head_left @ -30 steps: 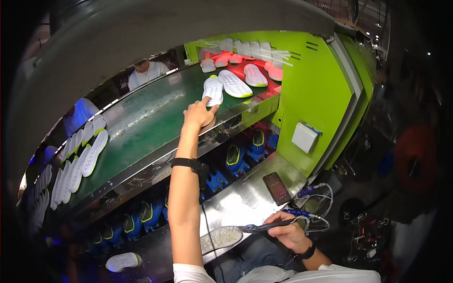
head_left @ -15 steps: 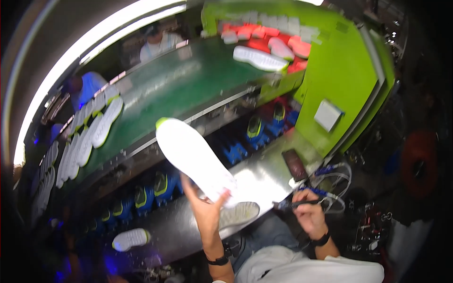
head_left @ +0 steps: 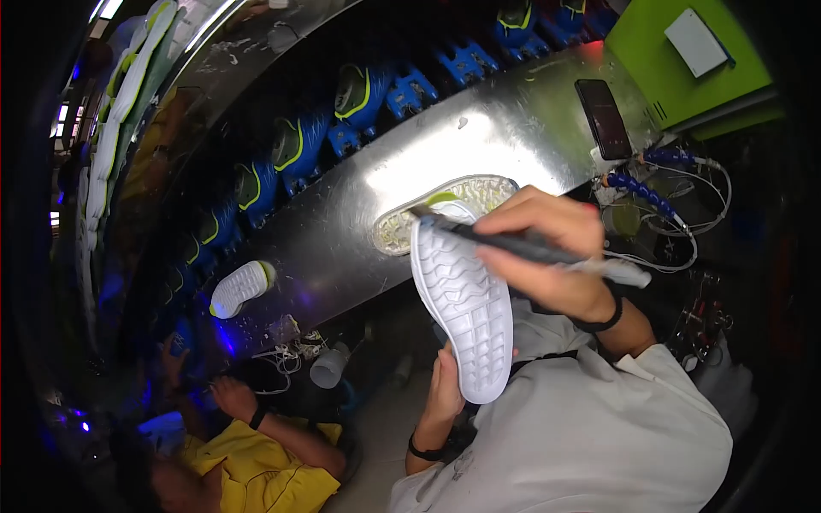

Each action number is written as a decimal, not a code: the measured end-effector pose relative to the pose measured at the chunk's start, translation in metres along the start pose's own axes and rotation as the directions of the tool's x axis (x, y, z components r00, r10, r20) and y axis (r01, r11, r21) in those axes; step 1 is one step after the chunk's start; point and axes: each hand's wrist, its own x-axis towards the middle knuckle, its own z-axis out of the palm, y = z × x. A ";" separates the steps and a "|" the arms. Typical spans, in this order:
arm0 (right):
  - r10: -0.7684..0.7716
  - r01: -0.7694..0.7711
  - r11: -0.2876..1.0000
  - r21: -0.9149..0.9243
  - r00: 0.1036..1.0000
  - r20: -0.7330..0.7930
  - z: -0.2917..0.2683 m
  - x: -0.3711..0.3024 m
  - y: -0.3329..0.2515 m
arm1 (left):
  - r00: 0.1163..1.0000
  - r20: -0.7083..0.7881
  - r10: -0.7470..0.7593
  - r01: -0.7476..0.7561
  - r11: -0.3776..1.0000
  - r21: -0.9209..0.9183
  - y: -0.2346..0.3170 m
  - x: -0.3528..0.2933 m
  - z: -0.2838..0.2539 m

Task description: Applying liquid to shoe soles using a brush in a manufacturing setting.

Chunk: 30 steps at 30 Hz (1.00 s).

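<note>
A white shoe sole (head_left: 462,308) stands tilted in front of me, its grooved tread facing up. My left hand (head_left: 443,389) is closed on its lower end, with some fingers hidden behind it. My right hand (head_left: 547,248), a little blurred, grips a dark-handled brush (head_left: 513,244) across the sole's upper end. The brush tip is at the sole's top edge; whether they touch I cannot tell. Behind lies a sole-shaped pad (head_left: 393,229) with a rough, bumpy face, partly covered by the sole and my right hand.
The metal bench (head_left: 342,218) holds a dark phone (head_left: 602,120) and a small white sole (head_left: 243,289). Blue jointed hoses (head_left: 641,195) and tubes lie at right. Blue shoes (head_left: 299,150) line the bench's far side. A co-worker in yellow (head_left: 274,462) sits at lower left.
The sole has come down toward my body and turned from its smooth face to its tread. My right hand has brought the brush over from the right to the sole's top end. The view has tilted lower.
</note>
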 end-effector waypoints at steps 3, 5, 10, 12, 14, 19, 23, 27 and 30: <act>-0.196 0.172 0.978 0.118 0.951 0.241 0.026 -0.024 -0.004 | 0.841 -0.498 0.211 -0.166 0.977 0.133 0.005 0.016 0.029; -0.220 0.155 0.962 0.226 0.929 0.296 0.022 -0.029 -0.004 | 0.933 -0.313 0.176 -0.260 0.932 -0.252 0.007 0.005 0.003; -0.075 0.042 0.972 0.233 0.988 0.133 0.018 -0.060 -0.016 | 0.965 -0.162 0.206 -0.260 0.824 -0.503 0.031 0.046 0.027; -0.142 0.051 0.934 0.352 0.961 0.239 0.007 -0.062 -0.023 | 0.966 -0.032 0.258 -0.241 0.841 -0.484 0.049 0.055 0.043; 0.007 -0.062 0.933 0.355 0.988 0.154 -0.013 -0.054 -0.015 | 0.959 -0.008 0.285 -0.248 0.820 -0.515 0.054 0.070 0.053; -0.043 -0.010 0.952 0.307 0.985 0.165 -0.024 -0.072 -0.027 | 0.931 0.361 0.050 0.118 0.896 -0.428 0.068 0.100 0.047; 0.102 -0.165 0.921 0.352 0.976 0.193 -0.041 -0.059 -0.012 | 0.981 -0.031 -0.190 0.191 0.981 0.026 0.099 0.094 0.067; -0.133 -0.124 0.839 0.530 0.898 0.420 0.004 -0.087 -0.028 | 0.829 0.133 -0.544 0.498 0.825 0.268 0.148 0.077 0.016; -0.115 -0.309 0.695 0.649 0.844 0.524 -0.007 -0.086 -0.006 | 0.984 -0.176 -0.022 0.072 0.957 0.282 0.165 0.045 0.037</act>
